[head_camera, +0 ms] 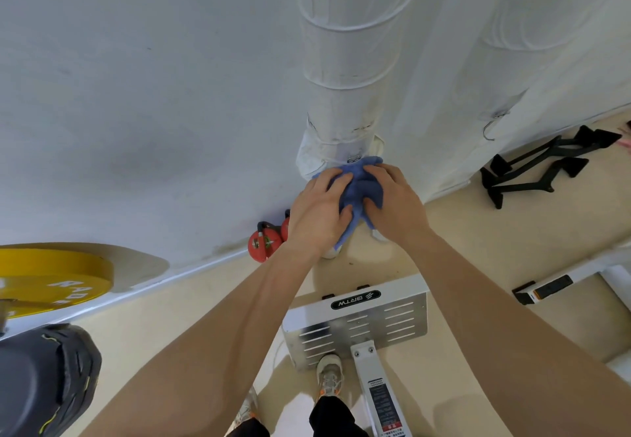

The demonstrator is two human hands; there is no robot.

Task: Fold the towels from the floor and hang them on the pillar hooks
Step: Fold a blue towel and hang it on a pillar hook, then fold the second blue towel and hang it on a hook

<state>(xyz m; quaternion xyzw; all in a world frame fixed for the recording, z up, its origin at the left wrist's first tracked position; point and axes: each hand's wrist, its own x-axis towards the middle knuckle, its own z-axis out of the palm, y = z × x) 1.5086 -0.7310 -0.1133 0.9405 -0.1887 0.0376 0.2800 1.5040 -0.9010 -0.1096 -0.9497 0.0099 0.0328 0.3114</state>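
Hands first: my left hand (317,211) and right hand (397,197) are both curled into the blue towel (360,189). They bunch it against the white wrapped pillar (345,60) at 12 o'clock from me, and its loose tail hangs toward 6. A small metal fitting (353,159) sits on the pillar right at the towel's top edge. I take it for the hook, though it is too small to tell whether cloth is over it yet. To do this well I would pin the bundle with the left hand and use the right to work one thick folded edge over that fitting, not a single thin layer. Then I would ease both grips off slowly and watch for slip. A bare wire hook (490,129) hangs at 2 o'clock as a fallback. Red kettlebells (264,242) sit at 8 o'clock on the floor.
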